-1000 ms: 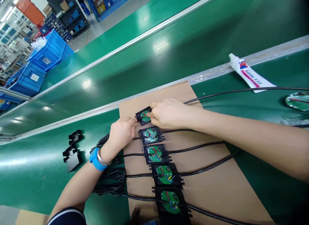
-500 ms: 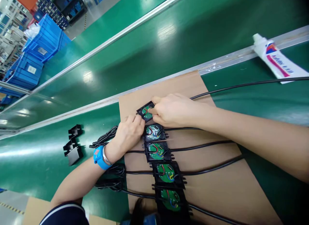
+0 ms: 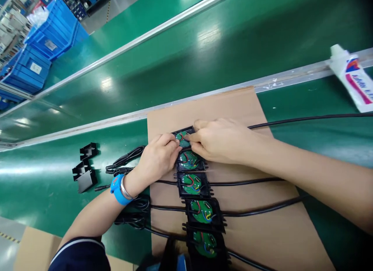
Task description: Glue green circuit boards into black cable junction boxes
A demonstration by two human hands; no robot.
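At the far end of a row of open black plastic housings, my left hand (image 3: pixel 159 154) pinches the left side of the topmost housing (image 3: pixel 188 129). My right hand (image 3: pixel 225 141) holds its right side, with the index finger over the round green circuit board (image 3: pixel 182 138) inside. Red wires show on that board; its lower edge is partly hidden by my fingers. Just below lies a second housing with a green board (image 3: pixel 189 160), against the first. Further housings (image 3: pixel 194 185) continue toward me, each with a board, coloured wires and black cables out both sides.
Brown cardboard (image 3: pixel 247 232) lies under the row on the green bench. Coiled black cables (image 3: pixel 128 156) and small black plastic covers (image 3: pixel 86 178) lie left. A white tube (image 3: pixel 357 82) rests at the right by the metal rail. Blue bins (image 3: pixel 54 30) stand far left.
The topmost housing has turned and come down into line with the row, both hands still on it. The view has shifted slightly, so the tube appears further right.
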